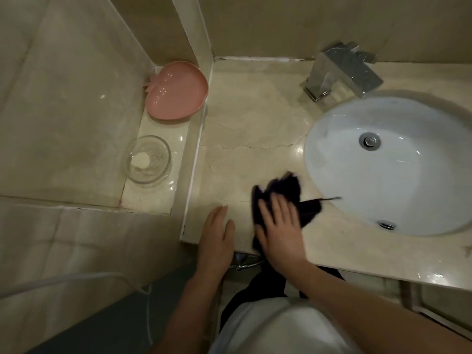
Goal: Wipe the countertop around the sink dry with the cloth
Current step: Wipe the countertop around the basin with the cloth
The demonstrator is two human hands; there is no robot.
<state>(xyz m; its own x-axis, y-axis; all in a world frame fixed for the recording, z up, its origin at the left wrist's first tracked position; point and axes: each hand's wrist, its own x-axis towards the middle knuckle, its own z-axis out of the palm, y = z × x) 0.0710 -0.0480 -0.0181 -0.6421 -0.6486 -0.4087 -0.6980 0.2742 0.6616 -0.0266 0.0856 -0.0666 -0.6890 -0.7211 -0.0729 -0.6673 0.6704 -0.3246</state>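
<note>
Left hand (217, 232) lay flat at the tabletop's (255, 123) near edge, fingers straight and together, holding nothing; likely a brace while leaning in. Right hand (277, 226) pressed palm-down on the cloth (288, 192), fingers spread, probably to cover more stone per pass. Cloth dark, soft, bunched, 1 loose thread trailing over the sink (383, 175) rim; it sat on the front-left stretch, just beside the basin. Tabletop polished beige stone, glossy, with a thin crack running across. Sink oval, smooth white. On the side ledge: 1 clear glass dish (148, 159), then 1 pink plastic apple-shaped tray (176, 90). Farthest, a boxy chrome faucet (339, 70).
</note>
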